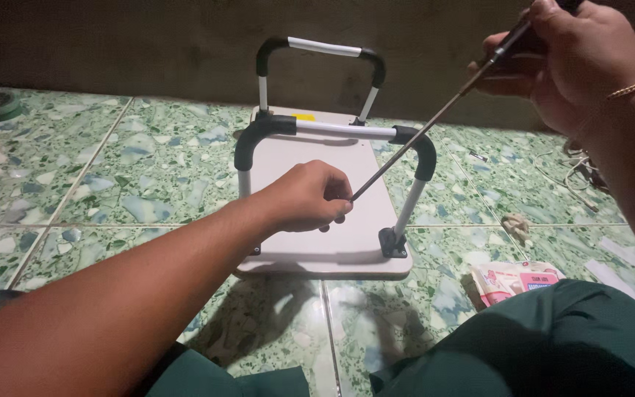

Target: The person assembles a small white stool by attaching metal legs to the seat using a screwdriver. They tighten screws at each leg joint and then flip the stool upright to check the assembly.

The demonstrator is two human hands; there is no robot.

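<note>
The left hand (pixel 309 197) pinched the tip of a long screwdriver (pixel 435 117) over the middle of an upturned white folding table (pixel 347 250). The right hand (pixel 567 59) gripped the handle, shaft slanting between them. The shaft crossed the near U-shaped leg (pixel 332 131); the table lay on a green speckled floor (pixel 112 169).

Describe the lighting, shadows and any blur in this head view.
Head view: light from near the camera brightens the white board and tiled floor; the back wall stays dark; shadows fall below the board; the right hand and screwdriver look slightly soft.
</note>
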